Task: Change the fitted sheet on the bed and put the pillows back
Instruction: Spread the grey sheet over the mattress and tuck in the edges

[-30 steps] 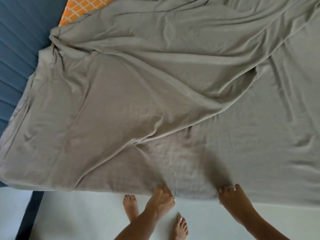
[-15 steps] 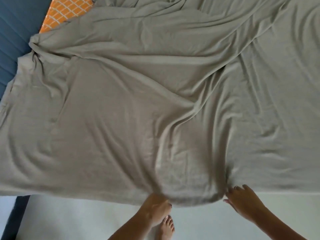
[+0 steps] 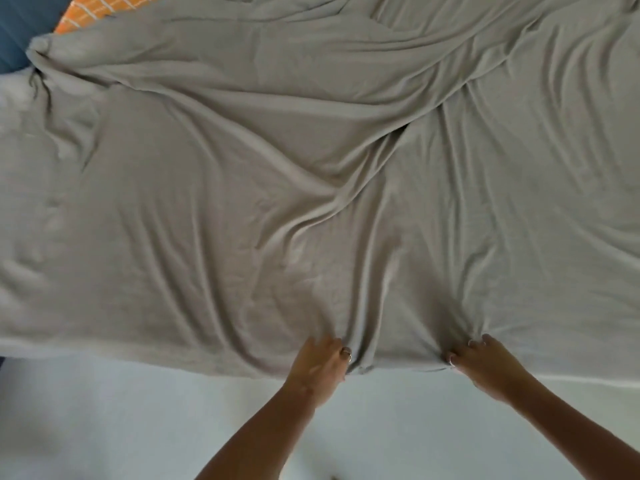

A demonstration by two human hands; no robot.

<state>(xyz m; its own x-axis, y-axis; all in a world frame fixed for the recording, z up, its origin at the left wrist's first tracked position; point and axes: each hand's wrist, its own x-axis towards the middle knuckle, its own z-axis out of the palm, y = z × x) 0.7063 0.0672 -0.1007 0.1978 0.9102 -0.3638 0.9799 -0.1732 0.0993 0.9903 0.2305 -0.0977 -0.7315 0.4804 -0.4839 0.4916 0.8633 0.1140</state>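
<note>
- Since the earlier frames both hands have stayed at the near edge of the grey sheet [image 3: 277, 188], and the feet seen on the floor before are now almost out of sight; the orange corner at top left shows less than it did.
- Head view: grey sheet lies spread over the bed, covering nearly the whole picture, rumpled in long folds that run from the upper right down toward the two hands.
- Left hand [image 3: 320, 365] is at the sheet's near edge, fingers curled, with cloth bunched against them; folds gather to that spot, so it grips the fabric.
- Right hand [image 3: 485, 365] is at the same edge, well apart from the left, fingertips [image 3: 453, 358] bent into a pucker of cloth, pinching it.
- Between the hands the sheet's edge sags in a short loop over the side of the bed.
- An orange patterned fabric [image 3: 93, 12] peeks out beyond the sheet's far left corner, where the cloth is twisted into a knot-like bunch.
- Beside it, at the top left, is a blue surface [image 3: 14, 32].
- Pale floor [image 3: 138, 427] fills the bottom of the view, under both forearms.
</note>
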